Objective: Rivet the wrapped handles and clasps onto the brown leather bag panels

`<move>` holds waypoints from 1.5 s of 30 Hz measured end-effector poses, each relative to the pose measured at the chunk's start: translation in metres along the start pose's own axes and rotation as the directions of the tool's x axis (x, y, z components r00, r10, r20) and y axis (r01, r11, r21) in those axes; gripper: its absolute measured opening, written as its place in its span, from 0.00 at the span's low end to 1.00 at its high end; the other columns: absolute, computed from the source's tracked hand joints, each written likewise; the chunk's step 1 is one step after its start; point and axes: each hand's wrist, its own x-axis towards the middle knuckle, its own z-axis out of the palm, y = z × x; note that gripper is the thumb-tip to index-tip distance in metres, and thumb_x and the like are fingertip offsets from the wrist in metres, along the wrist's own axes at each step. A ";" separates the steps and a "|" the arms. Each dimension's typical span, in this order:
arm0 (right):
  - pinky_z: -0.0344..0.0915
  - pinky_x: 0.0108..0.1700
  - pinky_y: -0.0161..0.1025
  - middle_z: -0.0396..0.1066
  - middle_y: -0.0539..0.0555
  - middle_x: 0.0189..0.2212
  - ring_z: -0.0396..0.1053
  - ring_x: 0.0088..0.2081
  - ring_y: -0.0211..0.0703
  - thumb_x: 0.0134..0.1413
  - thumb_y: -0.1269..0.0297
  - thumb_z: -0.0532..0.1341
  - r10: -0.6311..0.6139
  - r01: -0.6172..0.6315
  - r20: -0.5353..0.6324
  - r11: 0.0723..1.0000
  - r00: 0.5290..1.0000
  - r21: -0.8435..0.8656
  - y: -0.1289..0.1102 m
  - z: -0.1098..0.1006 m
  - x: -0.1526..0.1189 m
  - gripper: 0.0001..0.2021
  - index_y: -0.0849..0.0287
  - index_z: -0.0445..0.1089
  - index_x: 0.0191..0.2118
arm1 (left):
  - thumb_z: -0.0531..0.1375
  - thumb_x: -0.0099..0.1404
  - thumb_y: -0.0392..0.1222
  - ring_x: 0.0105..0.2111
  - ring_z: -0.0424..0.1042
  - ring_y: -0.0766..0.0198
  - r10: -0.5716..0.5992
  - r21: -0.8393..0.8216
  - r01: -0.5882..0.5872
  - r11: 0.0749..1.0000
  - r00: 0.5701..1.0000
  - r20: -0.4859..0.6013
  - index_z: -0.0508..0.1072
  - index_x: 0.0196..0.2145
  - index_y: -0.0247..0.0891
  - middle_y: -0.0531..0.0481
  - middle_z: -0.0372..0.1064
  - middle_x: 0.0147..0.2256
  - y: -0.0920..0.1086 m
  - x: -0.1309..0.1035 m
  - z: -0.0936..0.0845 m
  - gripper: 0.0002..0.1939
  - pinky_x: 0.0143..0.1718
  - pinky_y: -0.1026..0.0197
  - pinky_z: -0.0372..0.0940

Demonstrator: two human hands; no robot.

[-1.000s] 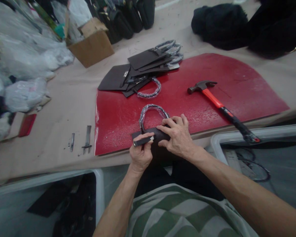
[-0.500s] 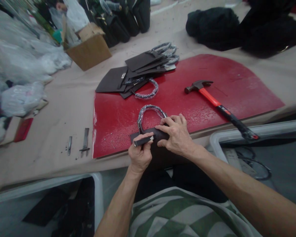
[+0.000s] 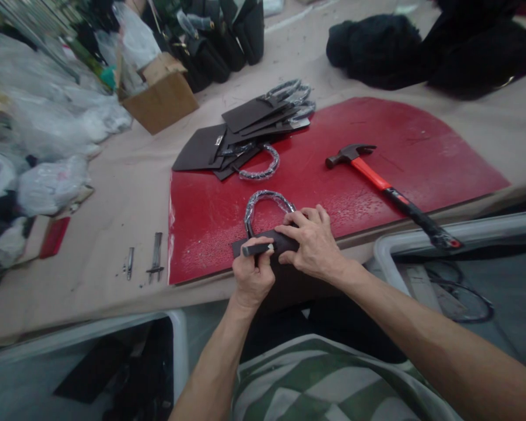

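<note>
My left hand (image 3: 253,278) is closed around a short dark stick-like tool (image 3: 254,250) with a pale tip, lying nearly level across the fingers. Beneath both hands is a dark brown bag panel (image 3: 239,248) at the front edge of a red board (image 3: 210,225). A looped handle (image 3: 265,193) wrapped in clear plastic rises from that panel. My right hand (image 3: 313,241) rests on the panel's right part, its fingers spread and thumb apart. The hands cover much of the panel, and where the tool's tip touches cannot be made out.
A claw hammer (image 3: 374,178) with a red and black grip lies to the right. Several brown panels with wrapped handles (image 3: 249,126) are piled behind. Two thin metal tools (image 3: 156,257) lie left of the board. Plastic bins (image 3: 180,345) flank me; a cardboard box (image 3: 162,96) stands farther back.
The tool in my left hand has swung from a slant to nearly level, and that hand has shifted slightly right. My right hand stays on the panel. The view has moved a little.
</note>
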 end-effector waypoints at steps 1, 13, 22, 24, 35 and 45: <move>0.44 0.64 0.66 0.71 0.54 0.50 0.60 0.53 0.58 0.42 0.53 0.74 0.000 0.000 0.000 1.000 1.000 0.002 0.000 0.000 0.000 0.25 0.51 0.76 0.49 | 0.57 0.69 0.32 0.40 0.78 0.63 0.006 0.007 -0.006 1.000 1.000 -0.002 0.71 0.43 0.36 0.46 0.76 0.38 0.000 0.000 0.001 0.06 0.44 0.62 0.72; 0.57 0.60 0.55 0.68 0.59 0.56 0.61 0.56 0.55 0.58 0.63 0.63 0.032 -0.031 -0.297 0.999 0.954 0.008 0.052 -0.045 -0.021 0.19 0.57 0.72 0.55 | 0.56 0.69 0.33 0.38 0.79 0.62 0.046 0.061 -0.047 0.997 0.999 0.018 0.70 0.43 0.37 0.46 0.78 0.37 -0.005 -0.005 0.010 0.07 0.43 0.62 0.74; 0.59 0.53 0.53 0.67 0.72 0.47 0.63 0.52 0.63 0.60 0.55 0.57 0.674 -0.702 -0.196 0.684 0.712 -0.200 0.140 -0.116 -0.056 0.18 0.67 0.70 0.45 | 0.57 0.69 0.35 0.36 0.80 0.61 0.019 0.028 -0.019 0.999 1.000 0.008 0.71 0.42 0.38 0.47 0.78 0.37 -0.005 -0.006 0.012 0.06 0.40 0.62 0.74; 0.60 0.50 0.51 0.69 0.70 0.43 0.66 0.49 0.61 0.57 0.60 0.58 0.692 -0.700 -0.106 0.703 0.714 -0.123 0.141 -0.120 -0.047 0.12 0.65 0.69 0.41 | 0.56 0.69 0.34 0.36 0.80 0.62 -0.018 -0.004 0.018 1.000 0.999 0.031 0.71 0.42 0.38 0.47 0.78 0.37 -0.001 -0.004 0.011 0.06 0.40 0.63 0.74; 0.56 0.20 0.34 0.57 0.45 0.21 0.55 0.18 0.34 0.48 0.57 0.55 0.580 -0.659 0.324 0.591 0.748 0.465 0.082 -0.119 -0.016 0.08 0.54 0.56 0.30 | 0.55 0.68 0.33 0.35 0.79 0.61 -0.112 -0.074 0.114 0.991 0.993 0.042 0.70 0.42 0.40 0.47 0.77 0.35 0.003 -0.001 0.013 0.07 0.40 0.62 0.74; 0.55 0.24 0.37 0.61 0.47 0.19 0.60 0.20 0.39 0.63 0.47 0.51 0.208 -0.187 -0.035 0.931 0.978 0.314 -0.011 -0.147 -0.043 0.17 0.53 0.59 0.30 | 0.54 0.68 0.34 0.35 0.79 0.61 -0.139 -0.084 0.144 0.986 0.988 0.065 0.70 0.41 0.40 0.47 0.77 0.34 0.003 0.000 0.012 0.07 0.39 0.62 0.74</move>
